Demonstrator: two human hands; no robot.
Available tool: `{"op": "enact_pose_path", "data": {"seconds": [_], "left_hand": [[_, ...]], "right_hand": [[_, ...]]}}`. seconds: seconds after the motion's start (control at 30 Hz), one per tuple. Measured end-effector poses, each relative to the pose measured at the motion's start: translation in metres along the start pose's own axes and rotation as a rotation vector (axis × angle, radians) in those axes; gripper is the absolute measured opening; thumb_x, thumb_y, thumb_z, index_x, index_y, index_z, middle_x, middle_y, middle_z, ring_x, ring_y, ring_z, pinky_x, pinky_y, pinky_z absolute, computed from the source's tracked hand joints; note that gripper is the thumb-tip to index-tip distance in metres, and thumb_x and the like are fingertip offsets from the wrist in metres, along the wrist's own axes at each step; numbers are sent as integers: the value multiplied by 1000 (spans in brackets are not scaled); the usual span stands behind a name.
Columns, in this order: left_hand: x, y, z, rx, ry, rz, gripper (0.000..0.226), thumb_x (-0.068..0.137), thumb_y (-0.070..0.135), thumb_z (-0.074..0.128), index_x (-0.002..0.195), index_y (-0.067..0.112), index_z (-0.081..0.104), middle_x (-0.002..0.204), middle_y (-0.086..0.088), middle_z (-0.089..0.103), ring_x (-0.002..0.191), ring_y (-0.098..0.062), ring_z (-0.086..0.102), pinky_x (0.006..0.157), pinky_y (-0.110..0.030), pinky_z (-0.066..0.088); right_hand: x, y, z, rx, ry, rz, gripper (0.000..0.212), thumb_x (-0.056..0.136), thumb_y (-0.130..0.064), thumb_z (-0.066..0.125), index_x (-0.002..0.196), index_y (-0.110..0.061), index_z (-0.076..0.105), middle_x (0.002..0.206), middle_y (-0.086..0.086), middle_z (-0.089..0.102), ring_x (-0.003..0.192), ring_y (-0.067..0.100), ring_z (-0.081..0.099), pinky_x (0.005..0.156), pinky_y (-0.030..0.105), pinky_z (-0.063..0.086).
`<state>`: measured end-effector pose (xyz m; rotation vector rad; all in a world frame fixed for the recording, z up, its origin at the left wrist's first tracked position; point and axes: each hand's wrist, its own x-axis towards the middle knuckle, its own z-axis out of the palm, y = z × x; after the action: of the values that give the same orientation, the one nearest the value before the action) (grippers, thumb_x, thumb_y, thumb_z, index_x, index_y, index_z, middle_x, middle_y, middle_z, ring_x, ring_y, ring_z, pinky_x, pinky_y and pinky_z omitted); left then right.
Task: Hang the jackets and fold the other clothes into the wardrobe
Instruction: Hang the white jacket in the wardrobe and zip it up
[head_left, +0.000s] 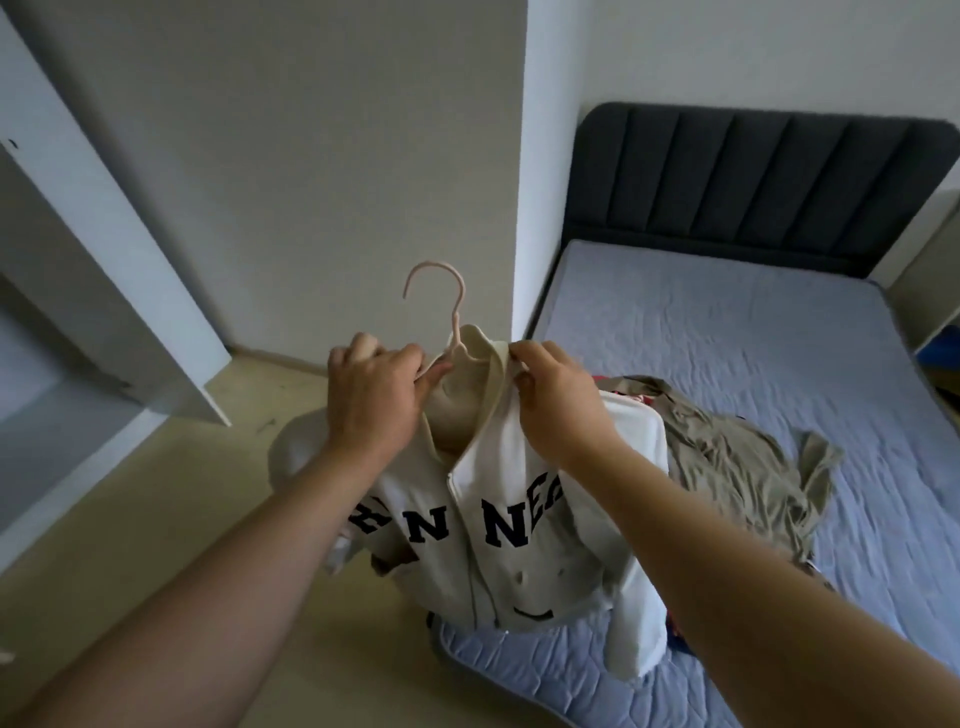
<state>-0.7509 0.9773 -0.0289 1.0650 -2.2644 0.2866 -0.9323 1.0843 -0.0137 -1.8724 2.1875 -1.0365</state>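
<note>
A white zip jacket (498, 561) with dark block letters across the chest hangs in front of me on a pale pink hanger (451, 306), its hook pointing up. My left hand (371, 400) grips the hanger's left shoulder together with the jacket's collar. My right hand (558, 405) pinches the cream collar edge on the right side. The hanger's arms are hidden inside the jacket. The open wardrobe (104, 291) with its white door stands to my left.
A bed (753, 332) with a blue-grey mattress and dark padded headboard lies to the right. On it lie an olive-grey garment (737, 462) and a partly hidden red item behind the jacket. A white wall column (363, 156) rises straight ahead. The floor is beige.
</note>
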Motion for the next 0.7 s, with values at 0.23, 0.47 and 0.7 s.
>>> {"op": "enact_pose_path", "data": {"seconds": [0.23,0.47,0.7], "left_hand": [[-26,-131,-12,-315,-101,-213,53,92,65,37,74,17,48,60,5,47,54,-21,48,49,-33,35],[-50,-231,-28,-305,-58,-249,46,93,63,43,68,26,34,57,10,37,51,-7,37,46,-26,25],[-57,-323,-44,-186,-24,-377,42,94,52,53,70,18,46,63,8,44,55,-18,46,51,-31,32]], "right_hand": [[35,-100,96,-74,-113,-177,54,90,-10,49,141,-27,47,128,4,54,115,29,52,97,46,41],[80,-150,184,19,-174,-112,29,102,-26,52,126,-11,58,113,13,65,102,36,59,88,41,44],[134,-210,261,184,-191,-236,25,103,-28,49,112,-10,63,100,12,68,86,38,62,78,43,50]]}}
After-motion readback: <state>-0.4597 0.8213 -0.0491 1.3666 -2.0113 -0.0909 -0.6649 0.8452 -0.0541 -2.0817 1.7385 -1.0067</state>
